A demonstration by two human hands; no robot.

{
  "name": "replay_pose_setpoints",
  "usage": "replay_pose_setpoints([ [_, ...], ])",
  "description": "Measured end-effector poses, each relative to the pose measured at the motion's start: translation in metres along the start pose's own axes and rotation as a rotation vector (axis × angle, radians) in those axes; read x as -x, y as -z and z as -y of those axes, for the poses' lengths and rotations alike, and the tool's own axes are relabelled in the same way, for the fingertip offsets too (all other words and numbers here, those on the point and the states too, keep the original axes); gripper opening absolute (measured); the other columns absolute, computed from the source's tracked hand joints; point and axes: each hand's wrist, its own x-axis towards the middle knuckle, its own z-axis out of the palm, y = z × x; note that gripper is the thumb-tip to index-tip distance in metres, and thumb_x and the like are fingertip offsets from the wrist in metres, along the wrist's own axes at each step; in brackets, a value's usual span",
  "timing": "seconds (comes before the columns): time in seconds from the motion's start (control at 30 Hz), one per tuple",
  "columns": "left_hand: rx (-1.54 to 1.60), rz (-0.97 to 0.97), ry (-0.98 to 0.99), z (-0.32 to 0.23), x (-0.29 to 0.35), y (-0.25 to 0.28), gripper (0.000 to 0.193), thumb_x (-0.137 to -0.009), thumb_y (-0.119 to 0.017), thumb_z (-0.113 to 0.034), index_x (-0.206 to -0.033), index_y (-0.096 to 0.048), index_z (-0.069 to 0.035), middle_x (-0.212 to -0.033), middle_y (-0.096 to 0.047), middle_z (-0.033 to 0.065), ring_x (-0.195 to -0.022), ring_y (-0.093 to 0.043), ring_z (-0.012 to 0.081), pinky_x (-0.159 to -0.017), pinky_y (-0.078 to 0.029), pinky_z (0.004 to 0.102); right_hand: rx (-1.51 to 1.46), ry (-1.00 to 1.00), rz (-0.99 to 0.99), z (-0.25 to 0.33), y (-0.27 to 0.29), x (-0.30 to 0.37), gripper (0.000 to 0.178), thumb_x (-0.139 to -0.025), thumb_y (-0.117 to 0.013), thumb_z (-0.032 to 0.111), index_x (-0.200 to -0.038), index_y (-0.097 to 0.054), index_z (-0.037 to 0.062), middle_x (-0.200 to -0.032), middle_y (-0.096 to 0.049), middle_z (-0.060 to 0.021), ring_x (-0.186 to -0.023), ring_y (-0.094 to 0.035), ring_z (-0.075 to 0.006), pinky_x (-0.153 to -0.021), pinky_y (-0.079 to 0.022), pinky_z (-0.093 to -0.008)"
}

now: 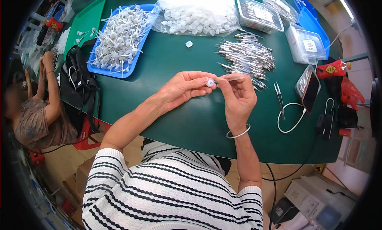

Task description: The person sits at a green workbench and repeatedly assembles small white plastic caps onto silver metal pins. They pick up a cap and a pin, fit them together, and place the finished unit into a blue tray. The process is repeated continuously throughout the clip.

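Note:
Between its thumb and fingers my left hand (185, 86) pinches a small white plastic cap (210, 82). My right hand (240, 96) grips a thin metal-and-clear rod (234, 78), its tip meeting the cap. Beyond that hand lies a heap of similar thin silvery rods (248, 57). One loose white cap (189, 44) rests on the green table (179, 130). A clear bag (199, 21) full of white caps spreads at the far middle. In a blue tray (126, 74) at the left are many white caps with rods attached.
Tweezers (280, 98) lie right of my right hand, beside a white cable (279, 124) and a propped phone (311, 95). Clear plastic boxes (260, 15) stand at the back right. A black bag (81, 84) sits at the left edge, near another person (41, 110).

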Motion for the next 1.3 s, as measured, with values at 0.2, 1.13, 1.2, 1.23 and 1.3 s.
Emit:
replay_pose_setpoints([
  [0.2, 0.014, -0.003, -0.006, -0.0001, 0.0008, -0.0015, 0.029, -0.093, -0.062, -0.011, -0.118, -0.060, 0.004, -0.099, -0.067, 0.0085, -0.087, -0.066, 0.0121, -0.080, -0.056, 0.0208, 0.029, -0.004, -0.016, -0.0007, -0.0010, 0.0008, 0.012, -0.086, -0.070, 0.004, -0.092, -0.061, 0.0007, -0.085, -0.065, -0.0039, -0.076, -0.063, -0.0099, -0.072, -0.051, -0.0237],
  [1.13, 0.034, 0.031, -0.002, 0.0016, 0.0007, 0.0023, 0.029, -0.093, -0.062, -0.012, -0.118, -0.060, 0.004, -0.100, -0.068, 0.0096, -0.088, -0.067, 0.0134, -0.080, -0.057, 0.0217, 0.173, 0.100, -0.014, 0.0022, -0.0017, 0.0003, 0.013, -0.084, -0.073, 0.005, -0.091, -0.062, 0.0018, -0.081, -0.067, -0.0041, -0.072, -0.063, -0.0108, -0.068, -0.051, -0.0243],
  [1.2, 0.029, 0.012, 0.001, 0.0013, 0.0010, 0.0009, 0.029, -0.093, -0.062, -0.013, -0.117, -0.061, 0.004, -0.098, -0.068, 0.0089, -0.086, -0.068, 0.0133, -0.078, -0.057, 0.0211, 0.175, 0.098, -0.008, 0.0031, -0.0016, 0.0000, 0.013, -0.083, -0.073, 0.004, -0.090, -0.062, 0.0018, -0.080, -0.067, -0.0042, -0.071, -0.063, -0.0108, -0.068, -0.051, -0.0242],
  [1.23, 0.025, 0.007, 0.005, 0.0011, 0.0011, 0.0008, 0.029, -0.093, -0.062, -0.013, -0.117, -0.061, 0.004, -0.098, -0.068, 0.0087, -0.086, -0.068, 0.0132, -0.078, -0.057, 0.0210, 0.177, 0.097, -0.005, 0.0035, -0.0015, -0.0001, 0.013, -0.083, -0.073, 0.004, -0.090, -0.063, 0.0018, -0.080, -0.067, -0.0043, -0.071, -0.064, -0.0108, -0.067, -0.051, -0.0242],
  [1.3, 0.015, 0.002, 0.011, 0.0011, 0.0010, 0.0010, 0.029, -0.093, -0.062, -0.013, -0.117, -0.061, 0.004, -0.098, -0.068, 0.0085, -0.086, -0.067, 0.0131, -0.078, -0.057, 0.0207, 0.187, 0.094, 0.003, 0.0045, -0.0011, -0.0003, 0.012, -0.083, -0.073, 0.004, -0.090, -0.063, 0.0017, -0.079, -0.067, -0.0045, -0.071, -0.064, -0.0108, -0.067, -0.051, -0.0243],
])
